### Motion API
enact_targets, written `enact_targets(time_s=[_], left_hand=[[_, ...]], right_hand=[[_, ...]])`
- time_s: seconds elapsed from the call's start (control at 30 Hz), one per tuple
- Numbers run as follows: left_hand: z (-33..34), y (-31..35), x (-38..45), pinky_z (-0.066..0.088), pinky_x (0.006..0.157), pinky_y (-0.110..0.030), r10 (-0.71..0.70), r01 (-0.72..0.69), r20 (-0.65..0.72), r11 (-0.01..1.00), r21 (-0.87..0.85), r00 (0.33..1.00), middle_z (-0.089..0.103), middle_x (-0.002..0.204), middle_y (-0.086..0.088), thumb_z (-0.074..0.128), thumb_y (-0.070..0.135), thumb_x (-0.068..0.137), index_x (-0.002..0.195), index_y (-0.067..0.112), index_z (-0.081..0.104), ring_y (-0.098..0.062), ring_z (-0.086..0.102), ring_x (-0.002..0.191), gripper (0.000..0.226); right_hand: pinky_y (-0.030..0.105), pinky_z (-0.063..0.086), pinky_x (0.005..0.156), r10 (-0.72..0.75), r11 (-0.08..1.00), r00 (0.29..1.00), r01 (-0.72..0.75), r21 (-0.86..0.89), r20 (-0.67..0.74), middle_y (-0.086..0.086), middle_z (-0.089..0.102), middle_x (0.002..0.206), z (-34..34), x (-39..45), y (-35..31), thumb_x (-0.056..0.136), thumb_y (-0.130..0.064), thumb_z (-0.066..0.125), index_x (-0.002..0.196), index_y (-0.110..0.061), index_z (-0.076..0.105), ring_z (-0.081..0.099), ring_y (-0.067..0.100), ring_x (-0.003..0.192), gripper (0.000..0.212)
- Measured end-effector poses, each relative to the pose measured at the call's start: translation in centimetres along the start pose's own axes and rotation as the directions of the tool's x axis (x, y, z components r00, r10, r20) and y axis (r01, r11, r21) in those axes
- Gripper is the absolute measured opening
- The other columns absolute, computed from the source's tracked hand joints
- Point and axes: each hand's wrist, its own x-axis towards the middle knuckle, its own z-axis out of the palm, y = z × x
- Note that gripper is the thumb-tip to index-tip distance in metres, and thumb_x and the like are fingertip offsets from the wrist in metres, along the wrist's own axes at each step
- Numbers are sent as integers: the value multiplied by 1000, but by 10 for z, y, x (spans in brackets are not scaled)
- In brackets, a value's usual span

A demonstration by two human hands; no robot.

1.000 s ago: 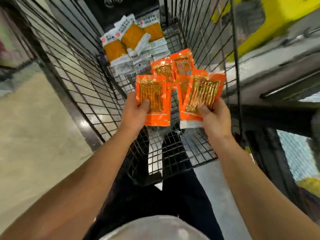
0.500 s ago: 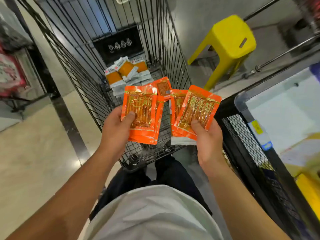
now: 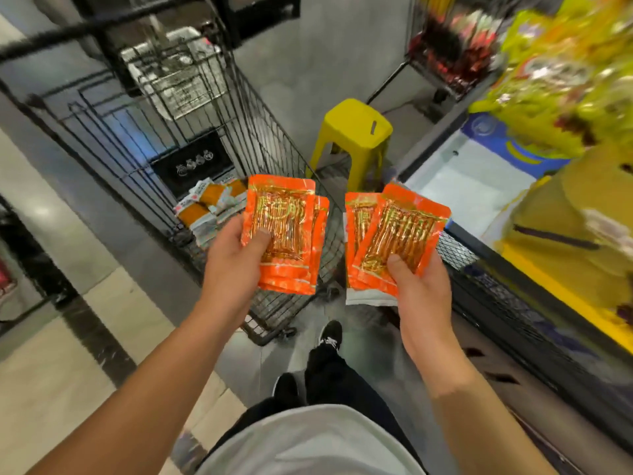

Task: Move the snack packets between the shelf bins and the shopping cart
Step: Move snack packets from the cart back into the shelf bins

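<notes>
My left hand (image 3: 233,265) grips a small stack of orange snack packets (image 3: 286,231), thumb pressed on the top one. My right hand (image 3: 423,286) grips another fanned stack of orange packets (image 3: 394,234) with a white-edged one underneath. Both stacks hang above the near end of the black wire shopping cart (image 3: 144,132). Inside the cart lie several white-and-orange packets (image 3: 205,207). To the right is the shelf bin (image 3: 469,180) with a pale floor, beside blurred yellow bags (image 3: 565,80).
A yellow plastic stool (image 3: 356,132) stands between the cart and the shelf. A black mesh shelf front (image 3: 496,296) runs along my right. A rack of red packets (image 3: 455,49) sits at the back. My feet (image 3: 329,337) stand just behind the cart.
The view has swung up and rightward from the cart to the shelf. Both hands, still holding their packets, have lifted out of the cart and moved apart, the right one nearing the shelf bin.
</notes>
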Motion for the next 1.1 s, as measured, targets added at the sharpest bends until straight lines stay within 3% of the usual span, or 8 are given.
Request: enact_targets(time_s=[0.17, 0.23, 0.37, 0.6, 0.77, 0.93, 1.1], left_hand=[[37, 6, -30, 55, 90, -56, 40, -50, 181, 997, 53, 983, 75, 102, -4, 57, 11, 98, 105, 23, 67, -23, 70, 92, 16], [58, 8, -43, 52, 93, -59, 65, -83, 236, 994, 70, 970, 74, 99, -4, 59, 11, 97, 99, 23, 66, -23, 69, 92, 14], [109, 14, -80, 52, 94, -56, 101, -132, 379, 990, 55, 920, 75, 102, -5, 63, 27, 87, 97, 29, 70, -30, 69, 100, 13], [207, 2, -179, 57, 77, -36, 103, -147, 552, 988, 37, 828, 76, 95, 3, 57, 15, 100, 104, 24, 66, -17, 73, 90, 13], [272, -15, -254, 56, 90, -46, 106, -186, 620, 980, 66, 777, 76, 100, 1, 58, 16, 99, 106, 24, 67, -22, 72, 95, 13], [331, -27, -309, 57, 87, -44, 89, -185, 668, 980, 74, 739, 76, 99, 7, 58, 21, 100, 110, 29, 65, -16, 73, 93, 14], [385, -29, -335, 56, 82, -40, 95, -199, 693, 977, 71, 714, 76, 99, 5, 57, 18, 100, 108, 30, 64, -17, 73, 92, 16]], right_hand=[[32, 51, 89, -59, 998, 986, 53, -45, -157, -10, 73, 106, -63, -39, -9, 96, -5, 59, 109, -29, 66, 69, 7, 99, 29], [31, 51, 87, -57, 998, 970, 53, -23, -237, -11, 73, 105, -91, -52, -12, 96, -6, 59, 106, -33, 66, 69, 6, 98, 29], [33, 51, 90, -58, 997, 924, 73, 26, -377, -11, 73, 106, -148, -79, -10, 97, -8, 61, 105, -34, 65, 69, 8, 101, 27], [26, 51, 80, -36, 991, 838, 102, 92, -544, -14, 73, 102, -268, -142, 0, 97, -10, 61, 104, -33, 64, 69, 3, 95, 25], [24, 51, 79, -16, 988, 802, 103, 112, -598, -13, 73, 107, -362, -182, 9, 99, -13, 60, 119, -31, 63, 69, 3, 96, 27], [29, 53, 85, 3, 985, 751, 113, 132, -660, -12, 72, 105, -432, -198, 21, 97, -13, 62, 114, -31, 63, 68, 5, 97, 24], [28, 54, 84, -8, 986, 761, 113, 120, -648, -11, 73, 103, -483, -196, 23, 98, -12, 61, 112, -30, 64, 69, 4, 95, 23]])
